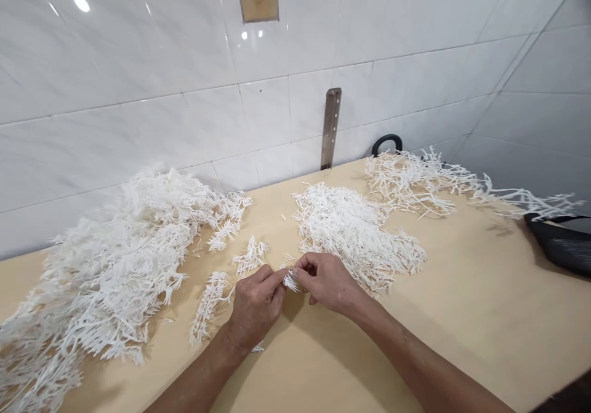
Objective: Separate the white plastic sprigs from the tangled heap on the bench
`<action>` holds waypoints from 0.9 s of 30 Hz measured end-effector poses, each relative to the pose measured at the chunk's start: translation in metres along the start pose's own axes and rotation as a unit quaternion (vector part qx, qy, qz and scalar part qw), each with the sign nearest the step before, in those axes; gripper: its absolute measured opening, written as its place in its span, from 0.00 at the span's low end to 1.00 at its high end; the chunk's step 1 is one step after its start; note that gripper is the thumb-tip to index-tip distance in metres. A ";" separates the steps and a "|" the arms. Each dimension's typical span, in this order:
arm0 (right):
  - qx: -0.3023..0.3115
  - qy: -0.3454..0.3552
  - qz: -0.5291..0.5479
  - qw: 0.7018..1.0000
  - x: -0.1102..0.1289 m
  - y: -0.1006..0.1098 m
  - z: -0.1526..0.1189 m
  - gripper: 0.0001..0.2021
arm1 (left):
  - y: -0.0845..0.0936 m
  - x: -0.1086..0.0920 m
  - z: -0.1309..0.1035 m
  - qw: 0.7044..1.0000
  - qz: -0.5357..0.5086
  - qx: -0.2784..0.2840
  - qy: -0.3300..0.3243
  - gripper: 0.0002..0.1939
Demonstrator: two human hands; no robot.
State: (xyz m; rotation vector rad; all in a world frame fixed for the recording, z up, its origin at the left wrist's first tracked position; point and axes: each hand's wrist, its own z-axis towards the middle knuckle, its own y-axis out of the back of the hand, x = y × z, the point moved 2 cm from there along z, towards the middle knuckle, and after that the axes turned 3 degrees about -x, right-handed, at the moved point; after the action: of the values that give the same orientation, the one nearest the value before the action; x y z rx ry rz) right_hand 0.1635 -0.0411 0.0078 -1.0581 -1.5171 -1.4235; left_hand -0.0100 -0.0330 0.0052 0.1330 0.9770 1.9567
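Between my two hands is a small white branched plastic sprig (pixel 290 280) with thin tips pointing down. My left hand (pixel 258 299) pinches it from the left, fingers curled. From the right, my right hand (pixel 325 280) closes thumb and forefinger at its upper end. Left of my left hand lies a loose white branched piece (pixel 210 305), with another small branched piece (pixel 250 255) just beyond. A heap of small white pieces (pixel 351 228) lies behind my right hand. A large pile of white branched pieces (pixel 133 253) fills the left side of the table.
Thin bare white branches (pixel 415 182) lie at the back right of the tan table (pixel 484 308). A black curved handle (pixel 388 142) rises behind them. A black object (pixel 563 244) stands at the right edge. A metal strip (pixel 330 130) leans at the tiled wall (pixel 138 136).
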 end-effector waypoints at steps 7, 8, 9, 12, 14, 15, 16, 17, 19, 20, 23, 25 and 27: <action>-0.036 0.058 -0.079 0.995 0.005 -0.002 -0.002 0.09 | -0.001 0.001 0.001 1.000 -0.018 -0.002 -0.003 0.15; -0.042 0.071 -0.093 0.992 0.006 -0.001 -0.003 0.09 | -0.001 0.001 0.001 1.000 -0.018 -0.004 -0.006 0.15; -0.049 0.082 -0.107 0.990 0.006 -0.002 -0.003 0.09 | -0.002 0.001 0.001 1.000 -0.017 -0.005 -0.008 0.15; -0.068 0.108 -0.154 0.980 0.006 -0.004 -0.004 0.09 | -0.002 0.000 0.001 1.000 -0.019 -0.007 -0.008 0.15; -0.080 0.133 -0.179 0.972 0.005 -0.009 -0.004 0.08 | -0.001 0.000 0.002 0.999 -0.031 -0.007 0.006 0.15; -0.086 0.150 -0.191 0.966 0.005 -0.011 -0.004 0.08 | -0.001 0.001 0.003 0.999 -0.040 -0.007 0.015 0.15; -0.090 0.169 -0.202 0.960 0.004 -0.014 -0.003 0.08 | -0.001 0.001 0.003 0.998 -0.050 -0.006 0.025 0.15; -0.096 0.187 -0.214 0.954 0.004 -0.015 -0.002 0.08 | 0.000 0.001 0.003 0.998 -0.060 -0.008 0.032 0.15; -0.117 0.190 -0.236 0.946 0.001 -0.014 0.001 0.08 | 0.001 0.003 0.004 0.996 -0.080 -0.023 0.040 0.15; -0.126 0.173 -0.237 0.948 -0.001 -0.010 0.003 0.08 | 0.002 0.004 0.004 0.995 -0.087 -0.038 0.041 0.15; -0.136 0.029 -0.144 0.980 -0.011 0.009 0.010 0.07 | 0.004 0.007 0.002 0.992 -0.102 -0.061 0.049 0.13; -0.159 -0.008 -0.083 0.984 -0.014 0.022 0.012 0.06 | 0.004 0.010 0.002 0.989 -0.120 -0.066 0.057 0.12; -0.186 0.008 -0.080 0.979 -0.013 0.030 0.012 0.06 | 0.003 0.012 0.002 0.985 -0.140 -0.072 0.071 0.12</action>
State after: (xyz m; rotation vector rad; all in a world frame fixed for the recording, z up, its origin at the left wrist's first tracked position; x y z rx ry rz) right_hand 0.1956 -0.0292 0.0054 -1.1589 -1.3800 -1.8766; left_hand -0.0179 -0.0230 0.0048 -0.2176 0.8873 1.7857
